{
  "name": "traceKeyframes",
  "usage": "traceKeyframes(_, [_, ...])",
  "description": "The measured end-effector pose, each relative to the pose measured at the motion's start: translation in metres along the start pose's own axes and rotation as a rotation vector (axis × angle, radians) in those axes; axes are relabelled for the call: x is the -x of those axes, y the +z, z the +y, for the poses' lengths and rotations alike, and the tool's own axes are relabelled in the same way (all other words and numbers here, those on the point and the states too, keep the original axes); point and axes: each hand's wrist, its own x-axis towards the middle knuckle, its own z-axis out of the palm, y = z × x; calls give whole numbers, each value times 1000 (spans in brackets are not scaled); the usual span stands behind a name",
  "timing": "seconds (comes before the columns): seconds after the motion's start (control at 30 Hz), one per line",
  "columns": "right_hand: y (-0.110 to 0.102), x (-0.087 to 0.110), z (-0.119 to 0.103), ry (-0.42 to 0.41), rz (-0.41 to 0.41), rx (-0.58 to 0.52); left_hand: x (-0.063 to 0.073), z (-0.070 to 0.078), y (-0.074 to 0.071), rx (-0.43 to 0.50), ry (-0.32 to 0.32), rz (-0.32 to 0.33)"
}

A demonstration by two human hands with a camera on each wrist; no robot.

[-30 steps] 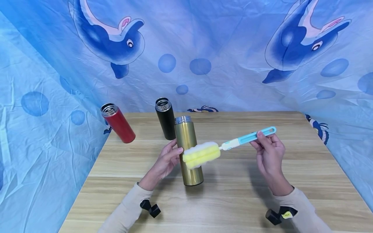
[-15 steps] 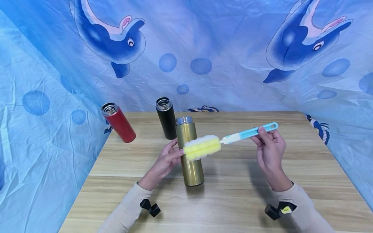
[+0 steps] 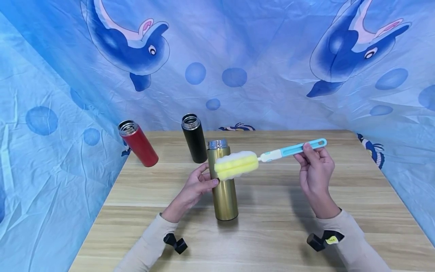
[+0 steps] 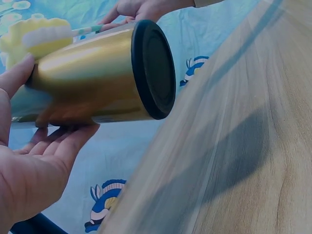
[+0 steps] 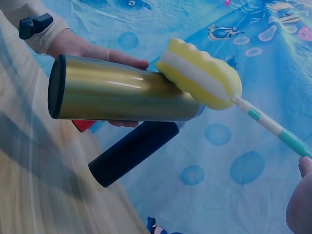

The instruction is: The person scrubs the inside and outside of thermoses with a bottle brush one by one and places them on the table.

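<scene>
My left hand (image 3: 193, 190) grips a gold thermos bottle (image 3: 225, 200) round its side, thumb in front. In the left wrist view the bottle's black base (image 4: 155, 70) is up off the table, with a shadow below. My right hand (image 3: 316, 172) pinches the turquoise handle (image 3: 293, 150) of a bottle brush. Its yellow and white sponge head (image 3: 236, 166) overlaps the bottle's upper side in the head view. The right wrist view has the sponge (image 5: 200, 75) close by the bottle's neck end, outside the bottle.
A red bottle (image 3: 138, 145) stands at the back left of the wooden table (image 3: 272, 238). A black bottle (image 3: 195, 141), uncapped like the red one, stands just behind the gold bottle. Blue dolphin-print cloth (image 3: 268, 105) hangs behind and at both sides.
The brush has risen along the gold bottle's side toward its neck, its handle end moving up and slightly right. The bottle has dropped slightly in the left hand's grip.
</scene>
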Motion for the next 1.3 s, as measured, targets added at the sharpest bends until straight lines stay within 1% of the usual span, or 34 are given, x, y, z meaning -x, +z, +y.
traceKeyframes(0.17, [2,-2,1,-12,2,-3,-1,0,0,-86,-21,42])
traceKeyframes(0.3, [3,-2,1,-16,2,-11,-1,-1,0,-132,-32,72])
traceKeyframes(0.6, [8,-3,1,-32,-11,-24,-1,-2,-2,-220,-31,91])
traceKeyframes(0.73, [11,-3,1,-38,-10,-27,-1,-2,-1,-228,-29,88])
traceKeyframes(0.93, [15,-4,0,-46,-16,-51,0,-3,0,-195,-15,69])
traceKeyframes(1.17, [19,-4,-1,-60,-19,-71,-2,-2,2,-194,-40,120])
traceKeyframes(1.3, [19,-4,0,-52,-21,-69,-3,-3,3,-180,-44,126])
